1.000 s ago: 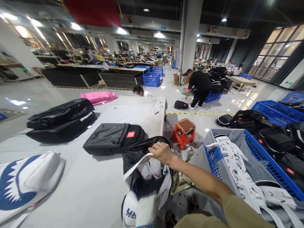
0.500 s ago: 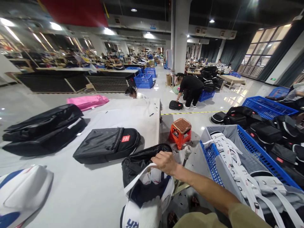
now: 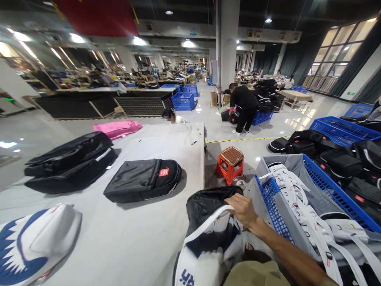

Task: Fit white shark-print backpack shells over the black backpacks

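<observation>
My right hand [image 3: 244, 210] is closed on the upper edge of a white and dark blue backpack [image 3: 208, 248], which has a black plastic bag [image 3: 208, 202] around its far end. The backpack hangs at the right edge of the grey worktable [image 3: 133, 234], partly past it. My left hand [image 3: 208, 268], in a white glove, presses against the backpack's lower part at the bottom of the view; its fingers are hidden. A white strap loops across the open bag mouth.
On the table lie a black backpack with a red label [image 3: 144, 178], two stacked black bagged packs [image 3: 70, 161], a pink one [image 3: 117, 128] and a white-blue shark-pattern one [image 3: 32, 238]. A blue crate [image 3: 336, 194] of white strapped bags stands right, an orange stool [image 3: 230, 163] beyond. A person in black [image 3: 244, 107] bends by crates.
The backpack and my right hand have shifted right, off the table's edge toward the blue crate. The person in black has straightened a little and moved toward the crates.
</observation>
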A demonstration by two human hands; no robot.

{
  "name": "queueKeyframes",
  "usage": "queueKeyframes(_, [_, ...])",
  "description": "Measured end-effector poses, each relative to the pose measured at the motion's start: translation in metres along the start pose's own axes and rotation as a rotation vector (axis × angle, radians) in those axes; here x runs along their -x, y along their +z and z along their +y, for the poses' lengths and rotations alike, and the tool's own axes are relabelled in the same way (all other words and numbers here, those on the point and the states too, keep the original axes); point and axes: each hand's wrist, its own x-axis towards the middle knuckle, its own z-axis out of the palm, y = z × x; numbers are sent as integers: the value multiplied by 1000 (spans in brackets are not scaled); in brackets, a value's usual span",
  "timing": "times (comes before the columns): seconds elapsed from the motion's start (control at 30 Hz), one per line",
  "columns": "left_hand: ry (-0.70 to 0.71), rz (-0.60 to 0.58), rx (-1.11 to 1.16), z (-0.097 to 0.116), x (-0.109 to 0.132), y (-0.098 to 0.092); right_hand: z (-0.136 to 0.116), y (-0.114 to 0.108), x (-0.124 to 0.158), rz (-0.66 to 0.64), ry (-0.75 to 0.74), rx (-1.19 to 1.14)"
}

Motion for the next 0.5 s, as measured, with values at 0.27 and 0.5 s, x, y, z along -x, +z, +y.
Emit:
queueKeyframes(0.27, [533,1041,175,45,-16,-74,30,-74,65,126,214,207])
queueKeyframes(0.5, [453,1037,156,69,-104,-104,58,-87,81,124,304,269])
